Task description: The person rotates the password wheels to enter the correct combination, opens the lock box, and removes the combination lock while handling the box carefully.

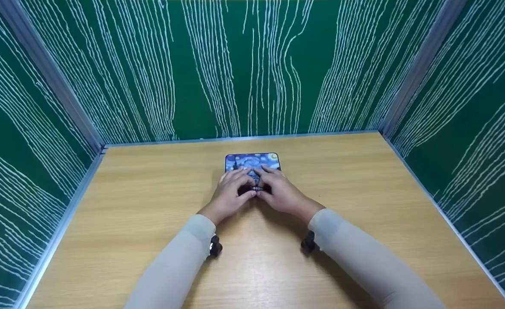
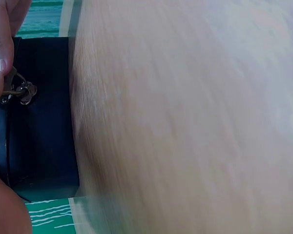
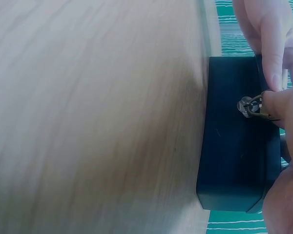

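Observation:
A box with a swirling blue painted picture on its lid (image 1: pixel 252 161) sits on the table. Its dark side (image 3: pixel 232 146) carries a metal clasp (image 2: pixel 27 92), through which a small padlock (image 3: pixel 260 109) hangs by its shackle. My left hand (image 1: pixel 231 189) lies over the box's left part, its thumb and finger pinching at the padlock. From the other side my right hand (image 1: pixel 283 189) also pinches the padlock, thumb tips nearly meeting. Fingers of both hands reach onto the lid. The fingertips hide most of the padlock's body.
A wood-grain table (image 1: pixel 170 189) spreads around the box. Green panels with white wavy lines (image 1: pixel 201 64) stand at the back and both sides, joined by grey metal posts (image 1: pixel 421 64). A small dark device (image 1: pixel 215 246) is worn at each wrist.

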Demonstrator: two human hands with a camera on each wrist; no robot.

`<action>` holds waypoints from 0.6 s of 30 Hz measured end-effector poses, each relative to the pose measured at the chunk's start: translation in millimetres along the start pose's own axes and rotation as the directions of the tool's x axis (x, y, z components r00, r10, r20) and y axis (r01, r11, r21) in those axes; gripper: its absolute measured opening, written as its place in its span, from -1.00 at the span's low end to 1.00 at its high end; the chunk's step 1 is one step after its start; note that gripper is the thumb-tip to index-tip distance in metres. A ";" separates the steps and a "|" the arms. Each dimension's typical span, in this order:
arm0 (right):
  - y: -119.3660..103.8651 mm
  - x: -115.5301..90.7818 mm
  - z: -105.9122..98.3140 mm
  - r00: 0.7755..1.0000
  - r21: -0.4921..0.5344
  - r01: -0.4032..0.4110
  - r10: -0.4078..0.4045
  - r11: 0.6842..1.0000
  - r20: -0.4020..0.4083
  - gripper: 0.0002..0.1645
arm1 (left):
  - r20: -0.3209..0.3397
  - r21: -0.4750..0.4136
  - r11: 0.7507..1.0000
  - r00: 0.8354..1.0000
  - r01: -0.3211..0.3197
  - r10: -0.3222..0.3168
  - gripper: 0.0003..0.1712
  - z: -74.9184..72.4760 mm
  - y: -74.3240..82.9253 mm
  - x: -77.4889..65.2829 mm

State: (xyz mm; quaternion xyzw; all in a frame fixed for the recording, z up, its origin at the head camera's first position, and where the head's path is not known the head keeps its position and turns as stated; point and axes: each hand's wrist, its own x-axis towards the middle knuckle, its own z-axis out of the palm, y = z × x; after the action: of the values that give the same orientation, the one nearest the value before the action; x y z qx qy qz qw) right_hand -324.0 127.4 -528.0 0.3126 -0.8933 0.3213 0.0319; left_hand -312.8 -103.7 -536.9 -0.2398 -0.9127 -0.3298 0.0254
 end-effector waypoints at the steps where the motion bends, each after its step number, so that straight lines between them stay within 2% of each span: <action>1: 0.2 -0.2 0.2 1.000 -0.002 0.001 -0.001 1.000 0.000 -0.87 | 0.000 0.001 1.000 1.000 0.001 -0.001 -0.73 0.2 0.1 0.1; 13: 0.5 -0.1 0.8 1.000 0.001 -0.006 0.006 1.000 0.002 -0.88 | 0.007 -0.001 1.000 1.000 0.025 -0.025 -0.77 0.5 0.8 0.1; 18: 3.4 0.2 1.9 0.999 0.000 0.030 -0.030 1.000 -0.012 -0.87 | -0.009 0.005 1.000 1.000 -0.002 0.002 -0.76 1.8 -1.1 1.0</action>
State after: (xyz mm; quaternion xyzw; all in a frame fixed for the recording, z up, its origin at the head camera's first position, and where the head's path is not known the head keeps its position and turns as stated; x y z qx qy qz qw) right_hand -325.9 128.2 -531.3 0.3240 -0.8884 0.3226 0.0422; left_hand -314.0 -103.0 -538.7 -0.2390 -0.9132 -0.3286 0.0305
